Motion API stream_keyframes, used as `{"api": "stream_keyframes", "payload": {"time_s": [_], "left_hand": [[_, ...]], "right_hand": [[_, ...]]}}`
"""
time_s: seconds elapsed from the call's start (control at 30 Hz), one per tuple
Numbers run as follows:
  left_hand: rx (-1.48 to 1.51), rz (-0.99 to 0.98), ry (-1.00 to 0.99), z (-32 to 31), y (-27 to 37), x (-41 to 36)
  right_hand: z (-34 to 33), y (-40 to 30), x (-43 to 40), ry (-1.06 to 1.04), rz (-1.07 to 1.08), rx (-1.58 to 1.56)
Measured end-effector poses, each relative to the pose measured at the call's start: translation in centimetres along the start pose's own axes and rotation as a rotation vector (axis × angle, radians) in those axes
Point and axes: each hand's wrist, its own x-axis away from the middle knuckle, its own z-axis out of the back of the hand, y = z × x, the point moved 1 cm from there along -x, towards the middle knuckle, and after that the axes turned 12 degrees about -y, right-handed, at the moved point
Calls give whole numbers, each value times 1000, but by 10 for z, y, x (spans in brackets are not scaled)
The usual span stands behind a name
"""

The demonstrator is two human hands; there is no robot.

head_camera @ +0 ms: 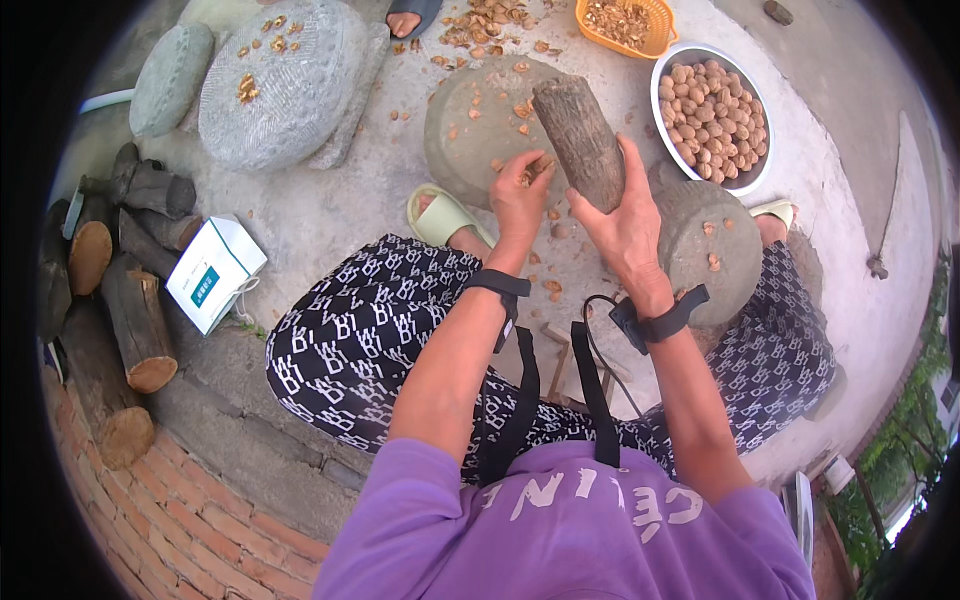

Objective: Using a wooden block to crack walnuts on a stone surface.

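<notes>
My right hand (628, 219) grips the lower end of a short wooden log (577, 139), which tilts up and away over a round flat stone (465, 142). Beside it, my left hand (519, 201) pinches a walnut (537, 169) between thumb and fingers. The walnut looks cracked, though my fingers hide part of it. Shell fragments (523, 110) lie scattered on the stone's top. To the right stands a metal basin (766, 161) filled with whole walnuts (716, 120).
An orange plastic basket (664, 45) holds walnut pieces; a shell heap (487, 21) lies nearby. At far left, walnut kernels (247, 88) sit on a large round stone (277, 127). Logs (139, 322) and a white paper bag (214, 274) are left of my knee. Another person's foot (405, 24) shows.
</notes>
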Motion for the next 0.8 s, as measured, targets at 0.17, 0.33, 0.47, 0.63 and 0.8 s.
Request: {"api": "stream_keyframes", "payload": {"time_s": [0.17, 0.33, 0.47, 0.63, 0.8], "left_hand": [[-11, 24, 14, -1, 16, -3], [51, 48, -3, 5, 7, 0], [-24, 95, -19, -1, 12, -4], [55, 33, 10, 3, 20, 4], [-95, -12, 23, 0, -4, -2]], "right_hand": [[-7, 19, -3, -84, -13, 260], [1, -6, 4, 39, 82, 142], [-15, 20, 5, -149, -55, 294], [2, -2, 6, 110, 187, 224], [-14, 11, 3, -51, 43, 362]]}}
